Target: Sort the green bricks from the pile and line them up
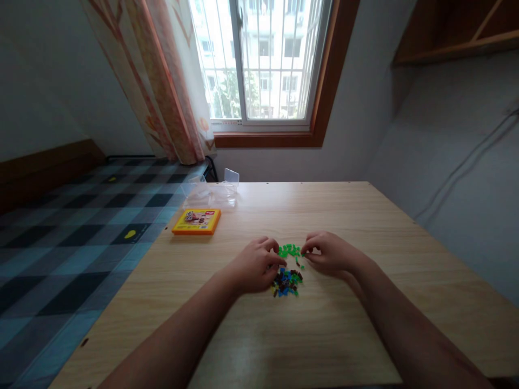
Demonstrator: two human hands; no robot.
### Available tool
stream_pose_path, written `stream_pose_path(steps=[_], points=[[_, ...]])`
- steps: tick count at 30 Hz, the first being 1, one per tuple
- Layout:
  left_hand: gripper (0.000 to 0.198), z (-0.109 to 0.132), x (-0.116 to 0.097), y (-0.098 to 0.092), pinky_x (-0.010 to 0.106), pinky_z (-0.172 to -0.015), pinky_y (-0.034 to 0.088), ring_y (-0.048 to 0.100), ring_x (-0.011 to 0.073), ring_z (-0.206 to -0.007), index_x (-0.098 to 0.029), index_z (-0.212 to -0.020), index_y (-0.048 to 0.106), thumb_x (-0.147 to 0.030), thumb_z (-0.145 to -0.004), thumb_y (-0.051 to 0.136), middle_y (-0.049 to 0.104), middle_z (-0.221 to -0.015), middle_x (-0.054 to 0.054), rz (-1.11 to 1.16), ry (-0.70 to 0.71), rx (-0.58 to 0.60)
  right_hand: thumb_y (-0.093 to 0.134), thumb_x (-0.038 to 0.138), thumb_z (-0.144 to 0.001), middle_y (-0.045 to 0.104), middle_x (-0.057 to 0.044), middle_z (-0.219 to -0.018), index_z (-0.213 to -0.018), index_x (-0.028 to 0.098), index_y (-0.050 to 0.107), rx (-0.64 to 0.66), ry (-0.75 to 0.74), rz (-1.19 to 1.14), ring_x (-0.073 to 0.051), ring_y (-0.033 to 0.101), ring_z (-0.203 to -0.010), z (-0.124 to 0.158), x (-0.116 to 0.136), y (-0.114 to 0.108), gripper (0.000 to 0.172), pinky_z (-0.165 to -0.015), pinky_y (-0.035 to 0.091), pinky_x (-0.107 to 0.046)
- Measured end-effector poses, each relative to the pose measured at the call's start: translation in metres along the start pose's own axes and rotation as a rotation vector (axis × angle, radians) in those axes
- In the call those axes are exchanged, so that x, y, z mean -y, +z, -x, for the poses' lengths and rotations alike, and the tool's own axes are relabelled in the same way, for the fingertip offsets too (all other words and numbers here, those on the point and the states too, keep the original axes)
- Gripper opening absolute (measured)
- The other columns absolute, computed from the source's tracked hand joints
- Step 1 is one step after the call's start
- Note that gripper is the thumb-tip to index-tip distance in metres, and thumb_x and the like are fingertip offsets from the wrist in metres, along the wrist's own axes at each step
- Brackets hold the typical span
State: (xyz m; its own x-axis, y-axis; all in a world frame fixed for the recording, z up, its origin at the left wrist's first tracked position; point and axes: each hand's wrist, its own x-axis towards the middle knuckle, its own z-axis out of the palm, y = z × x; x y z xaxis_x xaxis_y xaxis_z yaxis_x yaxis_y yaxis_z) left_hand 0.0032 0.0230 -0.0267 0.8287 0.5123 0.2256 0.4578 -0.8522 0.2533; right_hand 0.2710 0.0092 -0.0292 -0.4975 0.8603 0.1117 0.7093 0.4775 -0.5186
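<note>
Two groups of small plastic building pieces lie on the table between my hands. The farther one is a loose patch of bright green pieces [288, 250]. Closer to me sits a mixed pile [287, 282] of blue, dark brown, green and a few yellow pieces. My left hand [261, 265] is at the left of both groups, its fingers bent and apart over the edge of the mixed pile. At the right of the green patch, my right hand [326, 251] has thumb and forefinger pinched by a small green piece [303, 255]. A few stray pieces [299, 263] lie between the groups.
A yellow-orange flat box [197, 221] with a printed lid lies at the table's left. Behind it stands a clear plastic container [213, 194]. The wooden table [336, 216] borders a bed with a checked cover [81, 243]; a window is beyond.
</note>
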Motion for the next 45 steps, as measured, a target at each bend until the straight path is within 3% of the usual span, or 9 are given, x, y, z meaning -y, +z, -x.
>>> stream_pose_path(steps=[5, 10, 16, 21, 25, 32, 39, 45], points=[[0.033, -0.001, -0.002, 0.001, 0.046, -0.095, 0.048, 0.056, 0.0265, -0.105, -0.031, -0.113, 0.075, -0.021, -0.087, 0.058, 0.063, -0.113, 0.008, -0.054, -0.030, -0.014, 0.061, 0.012, -0.079, 0.071, -0.003, -0.081, -0.088, 0.022, 0.082, 0.029, 0.024, 0.029, -0.013, 0.060, -0.072, 0.002, -0.001, 0.002, 0.025, -0.068, 0.041, -0.023], [0.039, 0.000, 0.002, 0.000, 0.052, -0.105, 0.044, 0.050, 0.0296, -0.120, -0.030, -0.120, 0.071, -0.019, -0.086, 0.058, 0.057, -0.132, 0.009, -0.065, -0.050, -0.085, 0.062, 0.015, -0.084, 0.073, -0.003, -0.086, -0.097, 0.024, 0.081, -0.047, 0.028, 0.049, -0.013, 0.061, -0.074, 0.001, 0.001, 0.002, 0.025, -0.070, 0.041, -0.024], [0.041, 0.000, 0.015, 0.002, 0.051, -0.101, 0.048, 0.051, 0.0280, -0.115, -0.024, -0.116, 0.072, -0.010, -0.084, 0.051, 0.060, -0.126, 0.011, -0.060, -0.078, -0.223, 0.065, 0.021, -0.085, 0.070, -0.002, -0.082, -0.088, 0.025, 0.082, 0.042, -0.022, -0.016, -0.012, 0.059, -0.071, 0.003, 0.011, 0.002, 0.018, -0.066, 0.040, -0.023], [0.042, -0.001, 0.022, 0.003, 0.049, -0.102, 0.048, 0.051, 0.0270, -0.116, -0.022, -0.117, 0.072, -0.008, -0.084, 0.051, 0.061, -0.124, 0.011, -0.037, -0.103, -0.289, 0.062, 0.021, -0.086, 0.071, -0.002, -0.085, -0.093, 0.026, 0.082, 0.055, -0.003, 0.003, -0.012, 0.059, -0.070, 0.001, 0.016, 0.010, 0.022, -0.064, 0.038, -0.023], [0.042, 0.000, 0.023, 0.004, 0.049, -0.101, 0.049, 0.052, 0.0260, -0.115, -0.022, -0.117, 0.072, -0.006, -0.085, 0.050, 0.062, -0.121, 0.010, -0.014, -0.128, -0.295, 0.060, 0.022, -0.089, 0.071, -0.002, -0.087, -0.102, 0.027, 0.081, 0.011, -0.016, 0.006, -0.012, 0.059, -0.071, 0.002, 0.014, 0.006, 0.026, -0.067, 0.039, -0.024], [0.046, 0.002, 0.026, 0.007, 0.046, -0.100, 0.050, 0.054, 0.0238, -0.111, -0.022, -0.119, 0.070, -0.002, -0.082, 0.050, 0.064, -0.117, 0.008, 0.016, -0.148, -0.327, 0.068, 0.023, -0.081, 0.068, -0.002, -0.074, -0.083, 0.023, 0.081, 0.078, -0.026, -0.040, -0.012, 0.057, -0.066, 0.003, 0.013, -0.004, 0.014, -0.063, 0.040, -0.023], [0.044, 0.001, 0.028, 0.006, 0.043, -0.097, 0.051, 0.055, 0.0232, -0.106, -0.021, -0.114, 0.073, -0.001, -0.082, 0.050, 0.067, -0.111, 0.008, 0.026, -0.128, -0.320, 0.063, 0.014, -0.076, 0.074, 0.000, -0.077, -0.082, 0.024, 0.081, 0.129, 0.029, -0.008, -0.011, 0.059, -0.064, 0.003, 0.018, 0.002, 0.022, -0.061, 0.038, -0.023], [0.037, -0.001, 0.015, 0.002, 0.043, -0.096, 0.050, 0.056, 0.0236, -0.104, -0.025, -0.097, 0.078, -0.004, -0.079, 0.055, 0.067, -0.109, 0.006, 0.044, -0.042, -0.245, 0.061, 0.014, -0.080, 0.072, -0.001, -0.075, -0.089, 0.027, 0.082, 0.019, 0.030, 0.081, -0.012, 0.058, -0.067, 0.001, 0.012, 0.003, 0.026, -0.066, 0.038, -0.023]])
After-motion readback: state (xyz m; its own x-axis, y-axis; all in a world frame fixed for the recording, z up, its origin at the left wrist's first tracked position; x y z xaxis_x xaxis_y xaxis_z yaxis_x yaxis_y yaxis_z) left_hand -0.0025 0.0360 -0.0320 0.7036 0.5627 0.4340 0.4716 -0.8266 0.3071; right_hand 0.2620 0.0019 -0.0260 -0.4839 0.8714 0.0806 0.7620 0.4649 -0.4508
